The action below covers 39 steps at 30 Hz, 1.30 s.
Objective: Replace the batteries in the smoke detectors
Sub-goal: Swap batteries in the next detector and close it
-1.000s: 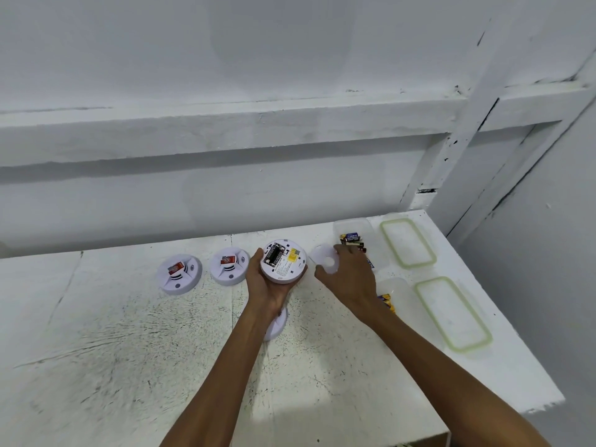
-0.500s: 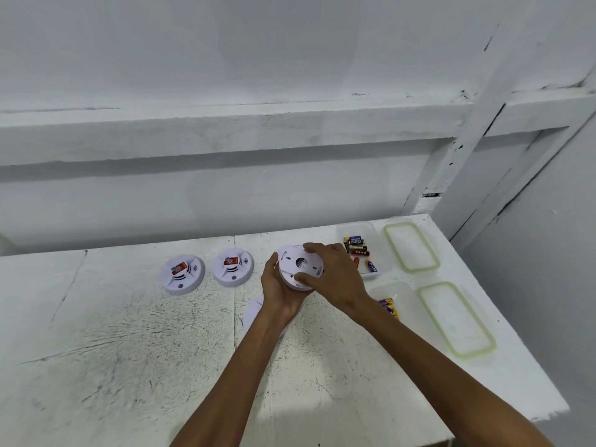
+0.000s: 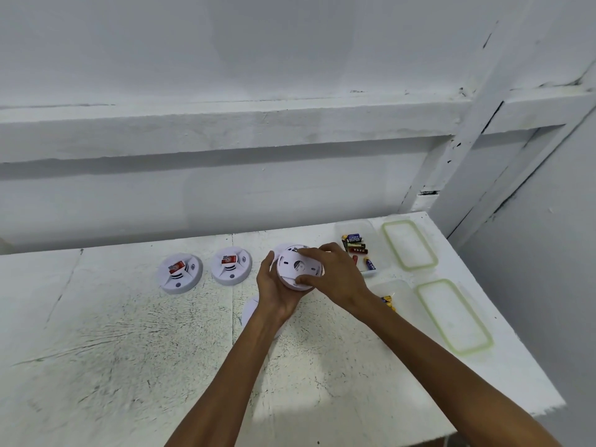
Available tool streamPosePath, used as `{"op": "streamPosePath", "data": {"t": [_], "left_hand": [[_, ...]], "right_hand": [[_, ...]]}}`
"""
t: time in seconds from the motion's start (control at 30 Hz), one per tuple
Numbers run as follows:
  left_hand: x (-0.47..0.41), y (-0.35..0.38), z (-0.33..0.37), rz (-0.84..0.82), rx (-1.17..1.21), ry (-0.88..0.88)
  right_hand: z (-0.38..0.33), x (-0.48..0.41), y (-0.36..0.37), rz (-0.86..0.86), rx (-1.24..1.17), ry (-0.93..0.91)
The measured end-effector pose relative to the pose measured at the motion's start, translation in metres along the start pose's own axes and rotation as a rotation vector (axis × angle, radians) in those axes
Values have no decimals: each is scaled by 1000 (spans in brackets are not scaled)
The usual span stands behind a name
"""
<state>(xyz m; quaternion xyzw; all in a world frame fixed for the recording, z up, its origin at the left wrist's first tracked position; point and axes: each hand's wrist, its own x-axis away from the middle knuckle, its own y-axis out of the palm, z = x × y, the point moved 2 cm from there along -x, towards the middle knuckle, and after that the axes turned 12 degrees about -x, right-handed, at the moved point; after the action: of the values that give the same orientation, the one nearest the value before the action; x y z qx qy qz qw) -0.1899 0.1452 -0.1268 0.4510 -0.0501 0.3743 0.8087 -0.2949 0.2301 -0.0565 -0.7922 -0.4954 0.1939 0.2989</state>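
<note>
Forearms rise from the bottom edge over a white, scuffed tabletop (image 3: pixel 129 366). Partly hidden under the left wrist, a white round disc (image 3: pixel 249 314) lies flat; what it is cannot be told. Towards the right edge lies the near lid (image 3: pixel 453 321), green-rimmed. Just left of it the clear near tub (image 3: pixel 406 295) holds yellow batteries (image 3: pixel 388 301), mostly hidden behind the right forearm.

Further in, both hands meet on a white smoke detector (image 3: pixel 298 267), held up and tilted towards the camera. The left grip (image 3: pixel 274 287) cups it from below, thumb along its left rim. The right grip (image 3: pixel 337 275) reaches in from the right, fingers curled over the round cover, thumb on the lower rim and forefinger on the upper.

Left of them the middle detector (image 3: pixel 231 265) and the left detector (image 3: pixel 180 273) rest side by side, apart, each bearing a red label. Beyond the right hand the far tub (image 3: pixel 371 230) holds mixed batteries (image 3: pixel 354 248), with the far lid (image 3: pixel 409 245) just beside it. A white wall (image 3: pixel 225 75) stands behind.
</note>
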Motion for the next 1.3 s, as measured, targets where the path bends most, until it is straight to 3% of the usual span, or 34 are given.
{"op": "streamPosePath", "data": {"t": [0.3, 0.87, 1.03, 1.13, 1.23, 1.3], "left_hand": [[0, 1, -6, 11, 34, -7], [-4, 0, -10, -8, -19, 32], [-4, 1, -7, 17, -59, 77], [-8, -2, -4, 32, -61, 121], [-9, -2, -6, 48, -83, 164], [-8, -1, -9, 66, -96, 193]], "right_hand": [[2, 0, 4, 81, -65, 76], [5, -3, 6, 51, 36, 36], [12, -4, 6, 145, -378, 22], [19, -6, 5, 218, -595, 246], [23, -10, 5, 118, -800, 503], [25, -11, 4, 97, -888, 556]]}}
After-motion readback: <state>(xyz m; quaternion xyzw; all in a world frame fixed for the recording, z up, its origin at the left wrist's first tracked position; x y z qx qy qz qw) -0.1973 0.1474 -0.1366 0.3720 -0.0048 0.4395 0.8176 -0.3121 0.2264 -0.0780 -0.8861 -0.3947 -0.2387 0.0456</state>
